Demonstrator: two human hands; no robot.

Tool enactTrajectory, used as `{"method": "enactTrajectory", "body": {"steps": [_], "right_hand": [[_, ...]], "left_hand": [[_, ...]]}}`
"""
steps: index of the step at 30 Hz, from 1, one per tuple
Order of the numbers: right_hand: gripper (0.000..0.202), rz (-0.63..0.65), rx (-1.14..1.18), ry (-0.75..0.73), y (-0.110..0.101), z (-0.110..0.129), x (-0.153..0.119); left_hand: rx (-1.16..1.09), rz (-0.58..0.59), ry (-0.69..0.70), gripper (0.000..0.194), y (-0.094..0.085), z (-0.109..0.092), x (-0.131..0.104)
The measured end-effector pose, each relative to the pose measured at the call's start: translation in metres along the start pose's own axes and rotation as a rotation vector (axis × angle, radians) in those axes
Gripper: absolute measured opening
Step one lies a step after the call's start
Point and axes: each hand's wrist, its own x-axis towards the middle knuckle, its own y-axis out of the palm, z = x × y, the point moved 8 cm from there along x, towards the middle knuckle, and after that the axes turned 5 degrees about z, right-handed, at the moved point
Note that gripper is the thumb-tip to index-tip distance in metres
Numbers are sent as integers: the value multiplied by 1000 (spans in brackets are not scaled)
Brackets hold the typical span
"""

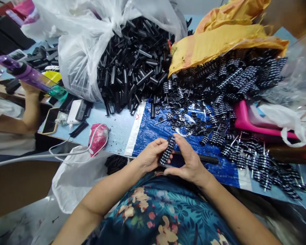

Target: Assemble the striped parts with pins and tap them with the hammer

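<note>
My left hand (153, 153) is closed around a black cylinder with white characters (167, 149), which tilts in front of my body. Beside it, my right hand (187, 161) is open, thumb and forefinger spread near the cylinder's two ends. Whether those fingertips touch it, I cannot tell. A dark rod with a textured handle (208, 159) lies on the blue plastic sheet (148, 136), partly hidden behind my right hand. Beyond my hands, small black discs (181, 119) are scattered on the sheet. Many similar cylinders with white marks (244, 78) are heaped to the right, some on thin metal pins.
A clear plastic bag (79, 68) spills black tubes (132, 68) at the back. A yellow sack (219, 44) and pink tray (247, 119) stand right. Left are a red bundle (99, 137), white cable (40, 160), and another person's arm (30, 109) by a purple bottle (30, 75).
</note>
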Motion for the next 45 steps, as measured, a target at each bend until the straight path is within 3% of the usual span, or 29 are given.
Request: {"method": "enactTrajectory", "body": {"steps": [2, 4, 6, 7, 10, 13, 17, 22, 26, 28, 31, 34, 36, 38, 40, 42, 43, 45], "right_hand": [[100, 16, -102, 61, 0, -9, -11], [58, 71, -276, 145, 1, -20, -23], [24, 127, -421, 195, 2, -27, -31], [18, 132, -456, 204, 2, -28, -32], [18, 16, -437, 203, -7, -22, -21], [19, -92, -397, 176, -12, -15, -2], [20, 105, -484, 179, 9, -15, 15], [20, 26, -296, -17, 14, 11, 16], [17, 209, -379, -72, 38, 17, 11], [18, 218, -398, -66, 39, 15, 8], [24, 110, -351, -67, 20, 12, 1], [20, 99, -430, 13, 4, 0, -8], [16, 143, -455, 66, -3, -13, -9], [18, 113, -427, 97, -18, -27, -5], [21, -24, -452, 184, -48, -50, 3], [21, -158, -588, 373, -85, -82, 10], [22, -163, -675, 482, -99, -100, 13], [20, -43, -789, 653, -114, -135, 20]], "left_hand": [[221, -108, 194, 41, -19, -26, -3], [545, -218, 394, 33, -37, -58, -10], [889, -284, 481, 22, -49, -81, -14], [1035, -291, 477, 18, -54, -88, -13], [1287, -231, 373, 15, -64, -91, -3], [1318, -157, 290, 22, -66, -86, 7], [1312, -142, 265, 27, -67, -85, 13], [1384, -85, 141, 36, -72, -83, 27], [1413, -108, 77, 35, -74, -82, 38], [1472, -124, 101, 31, -68, -88, 32], [1541, -69, 115, 25, -60, -104, -3], [1545, 210, -245, 25, -80, -99, -52], [1543, 210, -390, 32, -105, -105, -76], [1475, 192, -364, 40, -113, -110, -86], [1317, 175, -267, 45, -107, -108, -85], [1162, 93, -139, 42, -97, -107, -77], [1112, 18, -70, 40, -93, -107, -70], [1053, -119, 44, 38, -85, -107, -57]]}}
